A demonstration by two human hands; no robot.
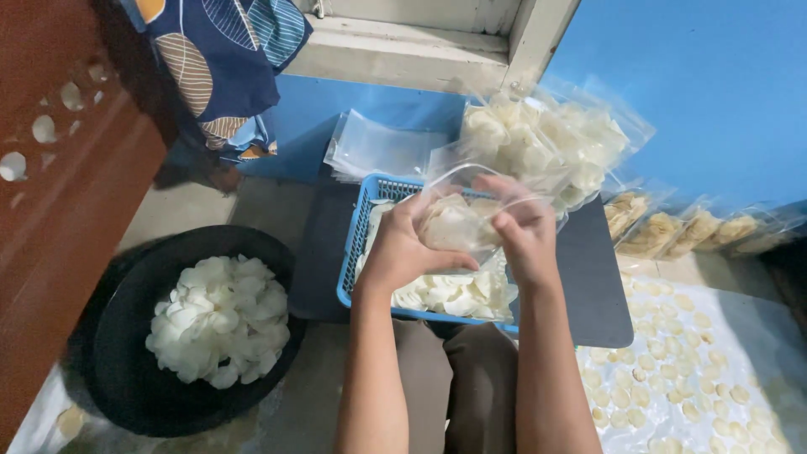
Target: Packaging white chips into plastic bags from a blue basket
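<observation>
Both my hands hold one clear plastic bag (458,220) partly filled with pale white crackers, just above a blue plastic basket (363,220). My left hand (402,244) grips the bag's left side and my right hand (519,231) pinches its right edge near the top. More white crackers (454,294) lie loose in the basket below the bag. The basket rests on a dark grey board (588,286) in front of my knees.
A black basin (126,370) with white crackers (220,319) sits at the left. Filled clear bags (555,139) lean on the blue wall behind the basket, with empty bags (374,147) beside them. Smaller packed bags (689,229) and crackers spread on a sheet (672,378) lie at right.
</observation>
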